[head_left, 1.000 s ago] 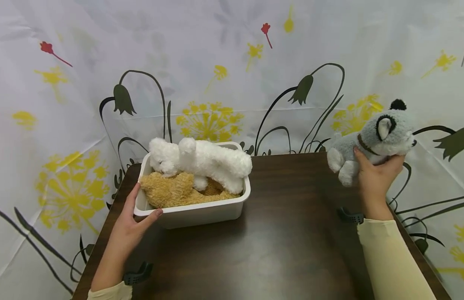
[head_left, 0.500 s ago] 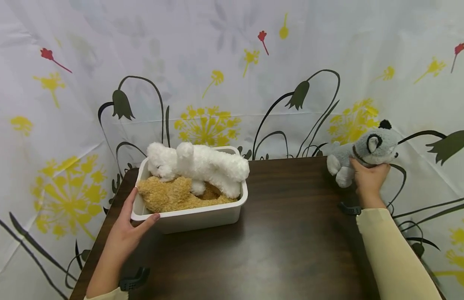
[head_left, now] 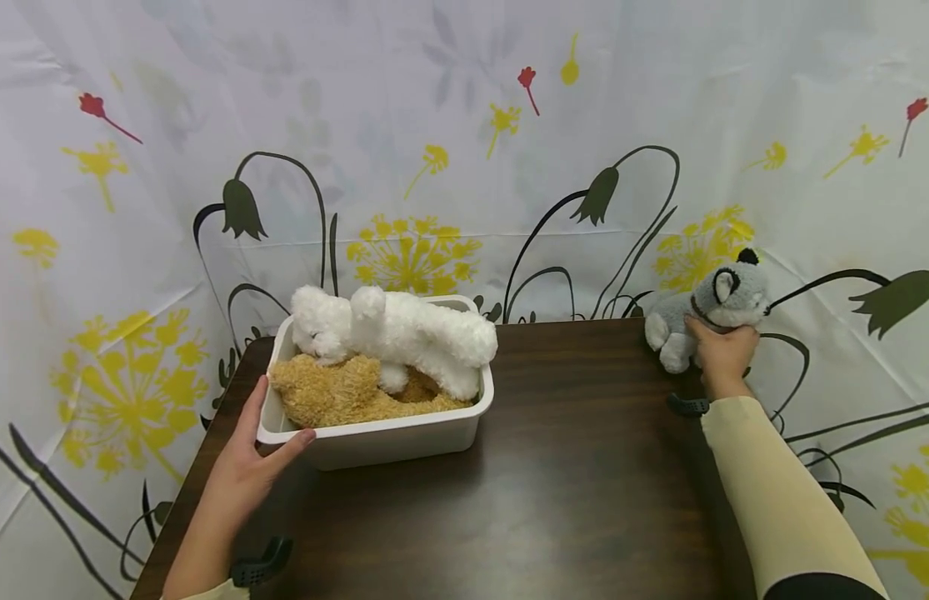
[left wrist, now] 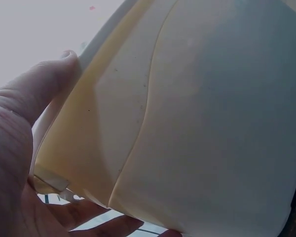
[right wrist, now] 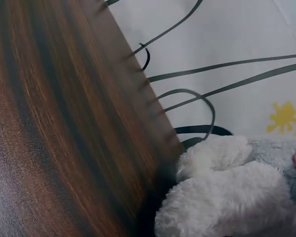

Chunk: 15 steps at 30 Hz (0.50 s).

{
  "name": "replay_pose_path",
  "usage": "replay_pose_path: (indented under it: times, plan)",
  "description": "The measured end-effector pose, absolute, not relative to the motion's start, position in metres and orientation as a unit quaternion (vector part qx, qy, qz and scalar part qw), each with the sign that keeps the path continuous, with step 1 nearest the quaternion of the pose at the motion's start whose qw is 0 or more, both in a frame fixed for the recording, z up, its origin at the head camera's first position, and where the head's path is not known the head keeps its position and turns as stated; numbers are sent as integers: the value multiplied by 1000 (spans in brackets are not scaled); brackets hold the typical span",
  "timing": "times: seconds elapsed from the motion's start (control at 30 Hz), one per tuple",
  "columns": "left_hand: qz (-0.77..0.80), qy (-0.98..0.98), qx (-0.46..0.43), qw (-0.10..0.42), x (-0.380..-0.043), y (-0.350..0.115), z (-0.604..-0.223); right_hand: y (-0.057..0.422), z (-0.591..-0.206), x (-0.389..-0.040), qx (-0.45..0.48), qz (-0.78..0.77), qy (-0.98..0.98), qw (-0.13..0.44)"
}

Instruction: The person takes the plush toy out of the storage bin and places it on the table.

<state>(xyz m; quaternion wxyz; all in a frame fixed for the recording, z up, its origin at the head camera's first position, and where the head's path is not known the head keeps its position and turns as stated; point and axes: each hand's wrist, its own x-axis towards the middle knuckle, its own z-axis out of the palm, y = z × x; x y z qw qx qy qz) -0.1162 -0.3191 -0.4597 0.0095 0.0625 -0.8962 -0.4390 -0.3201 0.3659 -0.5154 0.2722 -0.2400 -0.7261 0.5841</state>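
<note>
My left hand grips the front left corner of a white plastic tub, thumb on the front rim. The left wrist view shows the tub's wall close up, with fingers curled around its edge. Inside the tub a white plush animal lies on a curly tan plush toy. At the table's far right corner my right hand holds a grey and white plush dog by its chest. Its fluffy white legs fill the lower right wrist view; whether they touch the table is unclear.
A dark wooden table carries the tub at its back left. Behind it hangs a white cloth printed with flowers. The table's right edge runs close to the plush dog.
My right hand has brought the plush dog lower and a little left, toward the table's back right corner. The left hand keeps its hold on the tub. The head view has tilted slightly.
</note>
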Motion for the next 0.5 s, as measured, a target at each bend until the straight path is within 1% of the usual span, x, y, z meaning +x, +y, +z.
replay_pose_path:
  times: [0.2,0.3,0.4,0.5]
  plan:
    - [-445,-893,71,10,-113,-319,-460,360,-520,-325,-221,573,-745,260]
    - [-450,-890,66,20,-113,-320,-459,355,-523,-327,-230,555,-765,235]
    - [-449,-891,62,24,-114,-320,-458,355,-527,-328,-239,551,-775,196]
    - [-448,-891,64,23,-114,-320,-458,359,-531,-330,-227,550,-784,179]
